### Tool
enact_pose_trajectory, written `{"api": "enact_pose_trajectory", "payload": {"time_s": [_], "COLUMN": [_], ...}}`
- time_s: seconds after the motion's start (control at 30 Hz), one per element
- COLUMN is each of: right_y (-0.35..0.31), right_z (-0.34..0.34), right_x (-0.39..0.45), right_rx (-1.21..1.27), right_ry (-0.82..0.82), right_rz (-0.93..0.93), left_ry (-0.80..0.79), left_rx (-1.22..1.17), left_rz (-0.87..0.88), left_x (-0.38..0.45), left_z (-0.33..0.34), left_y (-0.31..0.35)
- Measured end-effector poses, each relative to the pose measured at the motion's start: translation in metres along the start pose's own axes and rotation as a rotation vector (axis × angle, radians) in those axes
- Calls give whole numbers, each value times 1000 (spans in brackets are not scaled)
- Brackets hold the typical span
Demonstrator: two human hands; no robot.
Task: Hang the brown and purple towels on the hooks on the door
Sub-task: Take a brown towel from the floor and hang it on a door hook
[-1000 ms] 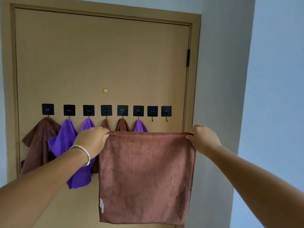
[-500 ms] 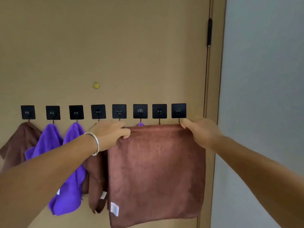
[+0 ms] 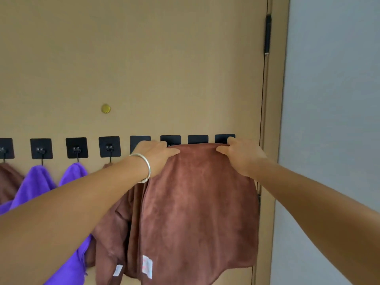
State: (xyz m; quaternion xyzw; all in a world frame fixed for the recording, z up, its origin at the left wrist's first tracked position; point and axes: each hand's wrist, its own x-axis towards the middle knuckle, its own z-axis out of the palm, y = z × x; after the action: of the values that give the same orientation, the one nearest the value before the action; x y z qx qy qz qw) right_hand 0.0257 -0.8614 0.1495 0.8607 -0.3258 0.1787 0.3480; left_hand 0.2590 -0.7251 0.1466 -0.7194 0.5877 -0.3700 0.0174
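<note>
1. My left hand (image 3: 155,155) pinches the top edge of the brown towel (image 3: 197,212) against the door (image 3: 144,58), thumb lying along the hem, just below the row of hooks (image 3: 109,146)
2. My right hand (image 3: 240,155) grips the same hem at its far corner, fingers curled over the cloth, forefinger raised onto the last hook (image 3: 224,138) in the row
3. The brown towel hangs flat between my hands, its top edge level with the bottoms of the three hooks nearest the hinge (image 3: 267,33); I cannot tell whether it is caught on any of them
4. A bracelet (image 3: 145,167) sits on my left wrist
5. Left of the held towel along the row, a second brown towel (image 3: 111,233) hangs bunched, then two purple towels (image 3: 35,188), and another brown one (image 3: 8,182) at the picture's edge
6. A small brass button (image 3: 106,108) sits on the door above the row
7. A grey wall (image 3: 329,120) stands beyond the door frame on the hinge side
</note>
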Motion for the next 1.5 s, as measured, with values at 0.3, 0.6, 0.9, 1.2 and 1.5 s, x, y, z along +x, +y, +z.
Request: {"api": "enact_pose_trajectory", "payload": {"time_s": [0.3,0.6,0.9,1.2,1.5], "right_y": [-33,-74,-74,-58,-9], "right_z": [12,41,60,62,37], "right_x": [9,-14,-25,-39,-76], "right_rx": [-164,32,75,133,120], "right_ry": [-146,-257,-81,-90,28], "right_rz": [44,-34,-16,-6,306], "left_ry": [-162,-328,-290,-289,227], "left_rx": [71,-4,208,129,32], "left_rz": [-11,111,192,175,153], "left_x": [19,19,-4,-1,33], "left_z": [5,16,28,21,-13], "left_y": [38,89,93,89,106]}}
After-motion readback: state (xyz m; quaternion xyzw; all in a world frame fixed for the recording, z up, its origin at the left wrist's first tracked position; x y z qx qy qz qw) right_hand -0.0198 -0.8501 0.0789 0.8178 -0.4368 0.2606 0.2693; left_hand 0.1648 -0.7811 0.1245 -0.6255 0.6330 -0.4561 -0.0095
